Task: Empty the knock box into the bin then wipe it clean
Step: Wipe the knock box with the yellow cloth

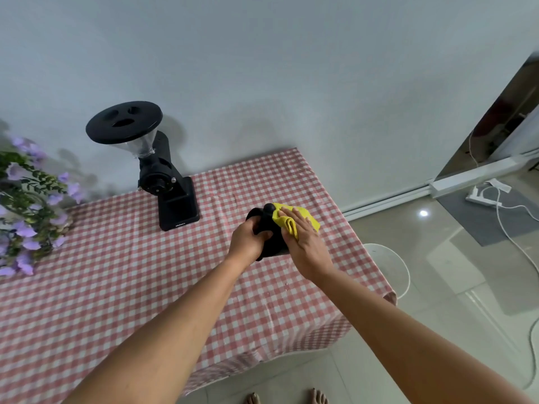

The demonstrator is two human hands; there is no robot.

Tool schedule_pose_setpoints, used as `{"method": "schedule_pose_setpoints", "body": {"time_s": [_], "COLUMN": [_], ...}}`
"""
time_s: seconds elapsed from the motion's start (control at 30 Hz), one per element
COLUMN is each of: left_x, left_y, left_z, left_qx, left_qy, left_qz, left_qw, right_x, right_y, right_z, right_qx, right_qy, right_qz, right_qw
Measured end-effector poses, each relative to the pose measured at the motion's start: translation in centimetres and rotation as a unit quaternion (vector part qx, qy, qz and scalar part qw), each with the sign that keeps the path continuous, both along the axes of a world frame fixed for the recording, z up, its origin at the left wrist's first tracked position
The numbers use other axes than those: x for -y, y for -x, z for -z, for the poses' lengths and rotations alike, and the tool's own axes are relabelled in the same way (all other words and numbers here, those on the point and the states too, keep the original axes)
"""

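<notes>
The black knock box [272,243] stands on the pink checked tablecloth [116,287], near the table's right side. My left hand [248,239] grips its left rim, fingers curled over the edge. A folded yellow cloth [294,218] lies over the box's right side. My right hand [303,240] presses flat on that cloth with straight fingers. The box's inside is hidden by the hands and cloth.
A black coffee grinder [163,176] with a clear hopper stands at the back of the table. Purple flowers [26,205] fill the left edge. A white round bin [390,269] sits on the tiled floor right of the table. White cables [507,225] run across the floor.
</notes>
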State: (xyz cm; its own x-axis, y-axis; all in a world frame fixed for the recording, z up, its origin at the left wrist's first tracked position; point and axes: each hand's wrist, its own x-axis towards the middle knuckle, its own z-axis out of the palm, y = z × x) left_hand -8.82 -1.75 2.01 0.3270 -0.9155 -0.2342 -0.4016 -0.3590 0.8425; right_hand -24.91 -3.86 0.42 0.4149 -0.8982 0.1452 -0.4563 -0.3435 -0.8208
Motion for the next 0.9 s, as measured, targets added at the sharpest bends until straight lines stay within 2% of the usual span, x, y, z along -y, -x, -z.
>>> {"method": "schedule_pose_setpoints", "body": {"time_s": [0.1, 0.27, 0.37, 0.47, 0.57, 0.63, 0.7, 0.8, 0.9], "left_x": [-0.2, 0.0, -0.4, -0.9, -1.3, -1.4, -1.1, -0.7, -0.6], "left_y": [0.5, 0.6, 0.5, 0.3, -0.1, -0.1, 0.0, 0.0, -0.2], "left_z": [0.1, -0.2, -0.2, -0.2, -0.5, -0.9, -1.0, -1.0, -0.8], "left_qx": [0.003, 0.006, -0.023, -0.046, -0.077, -0.075, -0.065, -0.065, -0.080], "left_qy": [-0.003, -0.004, 0.001, 0.009, 0.013, 0.017, 0.027, 0.024, 0.011], "left_qz": [0.010, -0.002, 0.013, 0.050, 0.092, 0.100, 0.075, 0.005, -0.028], "left_qw": [1.000, 1.000, 1.000, 0.998, 0.993, 0.992, 0.995, 0.998, 0.996], "right_x": [0.8, -0.2, 0.0, 1.3, 3.4, 3.9, 3.2, 0.7, -0.9], "right_y": [0.1, -0.1, 0.2, 0.5, 1.3, 1.7, 1.4, 0.8, 0.6], "right_z": [-0.7, -0.4, -1.1, -2.8, -4.5, -5.0, -5.0, -3.5, -1.4], "right_qx": [-0.033, -0.024, -0.019, 0.001, 0.019, 0.032, 0.016, -0.016, -0.079], "right_qy": [-0.051, 0.002, -0.015, -0.126, -0.259, -0.286, -0.243, -0.091, 0.036], "right_qz": [0.059, -0.002, 0.013, 0.032, 0.034, 0.026, 0.014, -0.021, -0.072], "right_qw": [0.996, 1.000, 1.000, 0.991, 0.965, 0.957, 0.970, 0.995, 0.994]}}
